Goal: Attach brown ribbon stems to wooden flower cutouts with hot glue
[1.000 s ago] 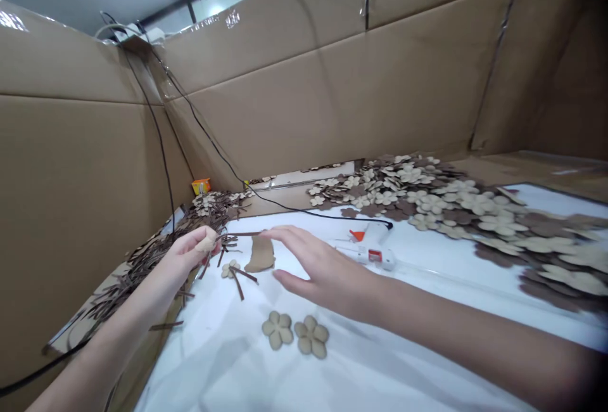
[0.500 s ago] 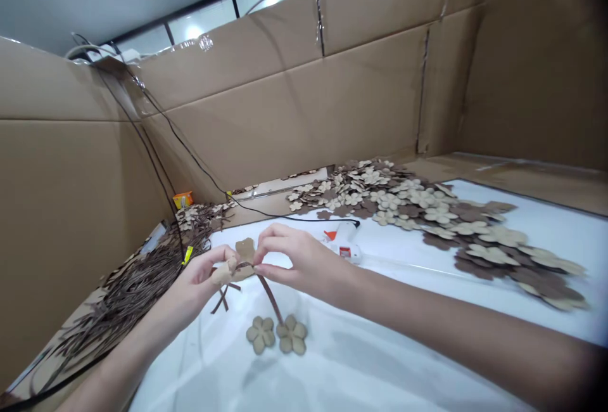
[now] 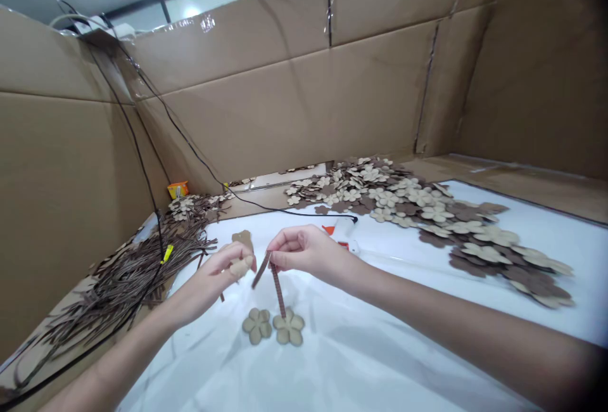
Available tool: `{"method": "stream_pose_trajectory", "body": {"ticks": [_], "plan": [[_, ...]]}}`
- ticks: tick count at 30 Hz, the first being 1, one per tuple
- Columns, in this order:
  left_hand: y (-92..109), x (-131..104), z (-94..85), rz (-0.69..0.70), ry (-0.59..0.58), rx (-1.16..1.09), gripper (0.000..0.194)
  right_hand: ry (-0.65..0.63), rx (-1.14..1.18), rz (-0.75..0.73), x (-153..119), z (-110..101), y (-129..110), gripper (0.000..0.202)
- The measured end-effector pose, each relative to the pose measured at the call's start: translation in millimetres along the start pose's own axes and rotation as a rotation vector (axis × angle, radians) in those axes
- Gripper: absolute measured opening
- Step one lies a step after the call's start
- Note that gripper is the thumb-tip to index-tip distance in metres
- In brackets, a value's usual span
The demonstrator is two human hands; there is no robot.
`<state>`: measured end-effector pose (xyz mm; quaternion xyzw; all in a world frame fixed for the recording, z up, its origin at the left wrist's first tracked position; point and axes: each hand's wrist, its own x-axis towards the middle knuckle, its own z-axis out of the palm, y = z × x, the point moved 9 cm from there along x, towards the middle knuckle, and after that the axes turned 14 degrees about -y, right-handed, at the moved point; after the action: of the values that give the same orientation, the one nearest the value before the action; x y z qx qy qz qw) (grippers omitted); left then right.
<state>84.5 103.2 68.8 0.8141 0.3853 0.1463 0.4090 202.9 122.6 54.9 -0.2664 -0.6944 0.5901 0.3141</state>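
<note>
My right hand (image 3: 301,248) pinches a narrow brown strip (image 3: 278,291) near its upper bend. One leg of the strip runs down to a beige five-petal flower (image 3: 289,328); its other, short end hangs free to the left. Beside that free end is my left hand (image 3: 228,267), fingers loosely curled, with a beige covering on a digit and no strip visibly gripped. A second beige flower (image 3: 257,326) lies just left of the first on the white surface. Partly behind my left hand is a brown flat piece (image 3: 243,238).
A white glue gun (image 3: 342,231) with an orange-red part lies behind my right hand, its black cable trailing left. Beige and brown flower cutouts (image 3: 427,209) are heaped back right. Many brown strips (image 3: 128,285) pile up left, near an orange box (image 3: 178,190). Cardboard walls (image 3: 285,95) enclose the surface.
My left hand has come off the strip, whose end now hangs from my right fingers. The strip stands more upright above the right flower. The view has shifted slightly.
</note>
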Motion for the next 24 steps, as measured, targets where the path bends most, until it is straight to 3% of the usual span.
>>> {"method": "stream_pose_trajectory", "body": {"ticks": [10, 14, 20, 24], "plan": [[-20.5, 7.3, -3.9, -0.061, 0.185, -0.085, 0.033, 0.031, -0.440, -0.017, 20.7, 7.7, -13.5, 0.013], [-33.4, 7.7, -4.6, -0.024, 0.193, -0.205, 0.033, 0.023, -0.626, -0.072, 27.7, 12.2, -21.1, 0.011], [-45.2, 8.8, -3.9, -0.018, 0.191, -0.405, 0.032, 0.113, -1.166, -0.233, 22.8, 25.8, -38.2, 0.011], [-47.0, 7.3, -2.4, -0.060, 0.183, -0.445, 0.032, 0.098, -1.297, -0.284, 18.9, 33.9, -36.7, 0.012]]}}
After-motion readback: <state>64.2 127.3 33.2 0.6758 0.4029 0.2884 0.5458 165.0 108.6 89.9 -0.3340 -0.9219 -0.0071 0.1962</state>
